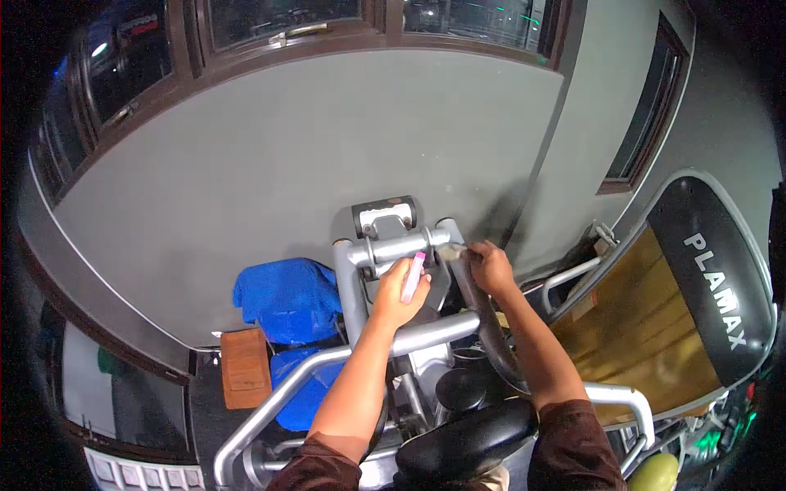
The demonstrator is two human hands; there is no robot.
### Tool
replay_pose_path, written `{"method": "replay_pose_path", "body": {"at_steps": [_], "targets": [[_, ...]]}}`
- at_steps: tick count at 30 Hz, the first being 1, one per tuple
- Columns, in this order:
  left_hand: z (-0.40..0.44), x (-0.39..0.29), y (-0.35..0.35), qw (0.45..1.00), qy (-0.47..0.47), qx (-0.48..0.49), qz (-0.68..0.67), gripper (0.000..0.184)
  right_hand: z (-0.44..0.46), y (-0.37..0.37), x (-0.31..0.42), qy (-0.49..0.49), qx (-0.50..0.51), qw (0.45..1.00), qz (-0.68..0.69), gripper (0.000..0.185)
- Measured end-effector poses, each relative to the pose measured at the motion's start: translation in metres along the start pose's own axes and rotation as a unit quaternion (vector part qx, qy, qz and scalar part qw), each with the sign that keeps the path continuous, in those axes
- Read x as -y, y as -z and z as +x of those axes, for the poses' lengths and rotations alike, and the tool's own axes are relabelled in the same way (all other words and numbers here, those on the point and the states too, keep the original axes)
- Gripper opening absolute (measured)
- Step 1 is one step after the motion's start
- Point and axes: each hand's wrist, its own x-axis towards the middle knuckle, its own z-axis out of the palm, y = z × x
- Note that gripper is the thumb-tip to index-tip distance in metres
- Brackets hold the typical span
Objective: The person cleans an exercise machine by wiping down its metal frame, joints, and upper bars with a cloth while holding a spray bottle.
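My left hand [399, 295] is closed around a slim pale-pink bottle [414, 278] with a bright pink cap, held tilted with its top upward. It is in front of the silver crossbar [401, 247] of a gym machine. My right hand [491, 268] is closed at the top of the machine's dark padded arm [471, 286]. A small pale beige thing [451, 253], perhaps a brush or cloth, sticks out from its fingers to the left and appears to touch the frame. My right hand hides the rest of it.
A black padded seat [467, 442] and a silver curved handle [278, 401] are close below my arms. Left are a blue cloth-covered thing [286, 299] and a brown block [245, 368]. On the right stands a panel marked PLAMAX [712, 286]. A grey wall [327, 147] rises behind.
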Motion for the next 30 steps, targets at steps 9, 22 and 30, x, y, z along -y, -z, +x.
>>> {"method": "replay_pose_path", "body": {"at_steps": [9,22,30], "targets": [[0.000,0.000,0.002,1.000,-0.005,-0.011,-0.002,0.016,-0.031,0.019,-0.038,-0.031,0.126,0.971,0.201,0.026],[-0.005,-0.003,-0.001,0.999,0.033,0.012,0.011,0.017,-0.103,0.051,-0.017,-0.061,0.072,0.987,0.129,0.028],[-0.001,0.002,-0.006,0.999,0.037,0.019,0.012,0.018,-0.015,-0.017,-0.046,-0.107,-0.022,0.980,0.166,0.031]]}}
